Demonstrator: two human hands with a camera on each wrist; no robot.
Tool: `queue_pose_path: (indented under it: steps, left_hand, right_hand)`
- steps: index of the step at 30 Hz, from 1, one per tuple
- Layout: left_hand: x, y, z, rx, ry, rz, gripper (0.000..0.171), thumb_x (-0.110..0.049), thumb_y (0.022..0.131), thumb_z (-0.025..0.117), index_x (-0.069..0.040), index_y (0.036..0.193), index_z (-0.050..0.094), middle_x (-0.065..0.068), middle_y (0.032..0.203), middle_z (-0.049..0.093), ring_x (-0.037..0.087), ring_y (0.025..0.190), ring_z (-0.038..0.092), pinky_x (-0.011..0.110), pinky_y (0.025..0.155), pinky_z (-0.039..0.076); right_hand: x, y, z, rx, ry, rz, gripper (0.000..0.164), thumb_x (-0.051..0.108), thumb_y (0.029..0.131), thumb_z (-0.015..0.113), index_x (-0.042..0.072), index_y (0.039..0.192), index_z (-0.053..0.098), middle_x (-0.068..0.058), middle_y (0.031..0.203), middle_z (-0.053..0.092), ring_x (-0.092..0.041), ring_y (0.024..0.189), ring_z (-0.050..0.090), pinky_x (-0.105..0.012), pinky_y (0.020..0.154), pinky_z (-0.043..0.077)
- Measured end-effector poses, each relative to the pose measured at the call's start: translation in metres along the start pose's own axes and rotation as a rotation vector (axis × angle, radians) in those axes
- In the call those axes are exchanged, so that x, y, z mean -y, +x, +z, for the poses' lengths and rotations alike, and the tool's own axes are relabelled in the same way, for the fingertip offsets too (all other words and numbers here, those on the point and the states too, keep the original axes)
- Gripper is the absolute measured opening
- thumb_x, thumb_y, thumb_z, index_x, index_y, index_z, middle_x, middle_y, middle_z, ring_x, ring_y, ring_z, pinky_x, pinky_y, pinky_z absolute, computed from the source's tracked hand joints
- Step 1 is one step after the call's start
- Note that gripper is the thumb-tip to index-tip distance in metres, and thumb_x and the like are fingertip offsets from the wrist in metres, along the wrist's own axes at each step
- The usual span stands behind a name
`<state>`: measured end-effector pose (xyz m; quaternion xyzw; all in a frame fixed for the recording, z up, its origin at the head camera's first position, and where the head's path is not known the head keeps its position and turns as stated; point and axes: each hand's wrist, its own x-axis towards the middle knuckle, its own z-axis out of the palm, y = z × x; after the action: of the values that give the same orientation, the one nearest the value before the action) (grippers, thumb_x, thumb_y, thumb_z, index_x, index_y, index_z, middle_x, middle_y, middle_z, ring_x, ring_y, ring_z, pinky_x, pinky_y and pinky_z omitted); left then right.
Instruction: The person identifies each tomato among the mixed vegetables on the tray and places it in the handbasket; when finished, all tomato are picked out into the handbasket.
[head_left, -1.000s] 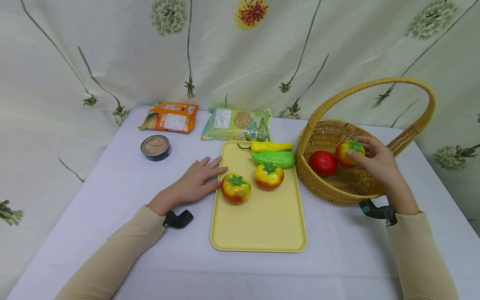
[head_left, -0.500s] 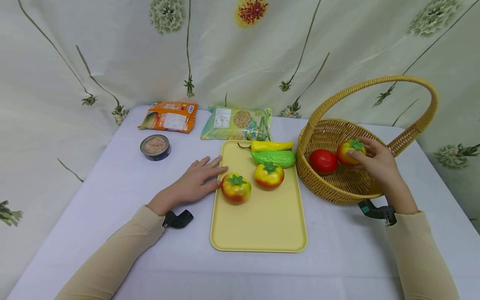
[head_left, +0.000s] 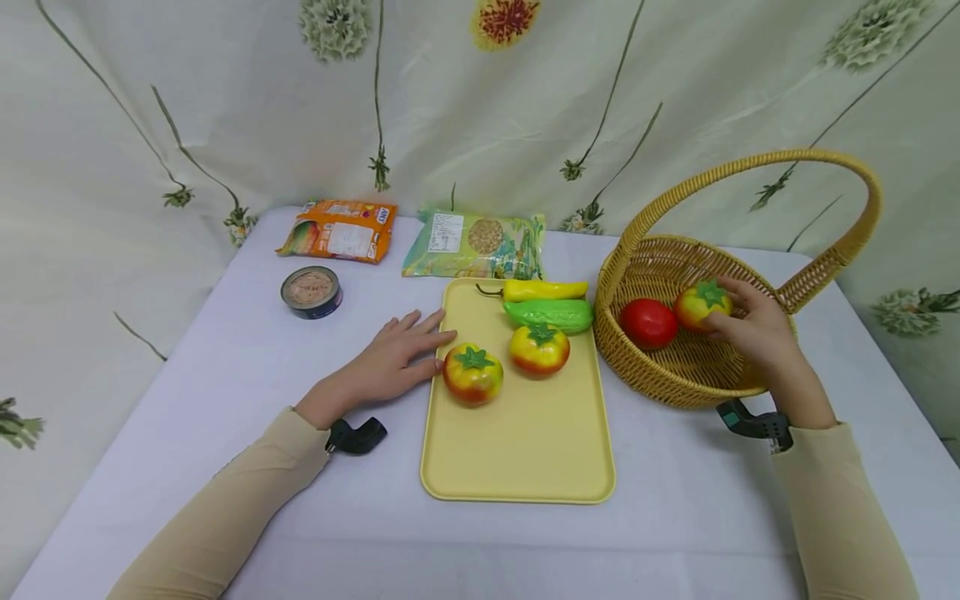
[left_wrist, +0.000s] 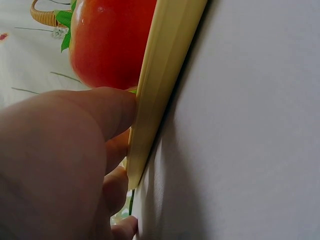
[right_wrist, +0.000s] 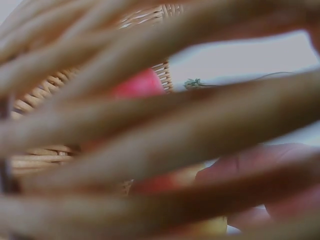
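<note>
One yellow-red tomato (head_left: 694,310) is held between thumb and curled fingers of the right hand (head_left: 757,328), the left hand (head_left: 387,363) spread.

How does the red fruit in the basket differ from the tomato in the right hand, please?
The red fruit is plain red; the tomato mixes yellow and red. The tomato shows a green top; the red fruit shows none. The right hand grips the tomato, but not the red fruit. Both look rounded.

White-covered table (head_left: 517,550): tray (head_left: 517,450) at centre, basket (head_left: 652,379) right, tin (head_left: 311,292) left; orange packet (head_left: 337,232) far left, green packet (head_left: 474,245) far centre.
</note>
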<state>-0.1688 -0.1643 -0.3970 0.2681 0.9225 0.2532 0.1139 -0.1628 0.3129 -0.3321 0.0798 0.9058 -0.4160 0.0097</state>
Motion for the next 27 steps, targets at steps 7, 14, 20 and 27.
queue_pose_path:
  steps: [7, 14, 20, 27]
  left_hand:
    - [-0.0011, -0.0002, 0.0003, -0.001, 0.001, 0.005, 0.052, -0.032, 0.104, 0.054, -0.016, 0.153, 0.049, 0.013, 0.170, 0.024, 0.050, 0.157, 0.010, 0.070, 0.124, 0.003]
    - [-0.0016, -0.0003, -0.0008, 0.000, -0.005, 0.003, 0.052, -0.032, 0.105, 0.054, -0.015, 0.153, 0.049, 0.014, 0.170, 0.024, 0.050, 0.157, 0.010, 0.070, 0.124, 0.002]
    - [-0.0010, 0.0002, -0.0001, -0.004, -0.008, 0.002, 0.052, -0.033, 0.104, 0.054, -0.016, 0.153, 0.048, 0.013, 0.170, 0.024, 0.049, 0.157, 0.010, 0.069, 0.125, 0.002]
    - [-0.0008, 0.0002, -0.0003, 0.006, -0.001, -0.008, 0.053, -0.034, 0.104, 0.054, -0.017, 0.154, 0.048, 0.011, 0.171, 0.023, 0.047, 0.158, 0.010, 0.068, 0.125, 0.002]
  right_hand:
    - [-0.0025, 0.0001, -0.0006, 0.022, -0.078, 0.021, 0.075, 0.012, 0.099, 0.062, 0.000, 0.161, 0.021, -0.039, 0.157, 0.030, -0.051, 0.131, 0.045, -0.027, 0.085, 0.057]
    - [-0.0010, 0.0003, 0.0003, 0.044, -0.120, 0.021, 0.075, 0.015, 0.100, 0.062, -0.002, 0.160, 0.021, -0.040, 0.157, 0.030, -0.053, 0.132, 0.043, -0.064, 0.108, 0.044]
    - [0.0003, -0.0002, 0.0003, 0.059, -0.141, 0.015, 0.073, 0.009, 0.098, 0.057, -0.005, 0.159, 0.020, -0.041, 0.155, 0.031, -0.052, 0.131, 0.041, -0.063, 0.105, 0.044]
    - [0.0002, 0.0007, 0.0019, 0.064, -0.190, 0.020, 0.075, 0.007, 0.095, 0.063, -0.005, 0.157, 0.023, -0.044, 0.152, 0.032, -0.058, 0.134, 0.039, -0.071, 0.109, 0.039]
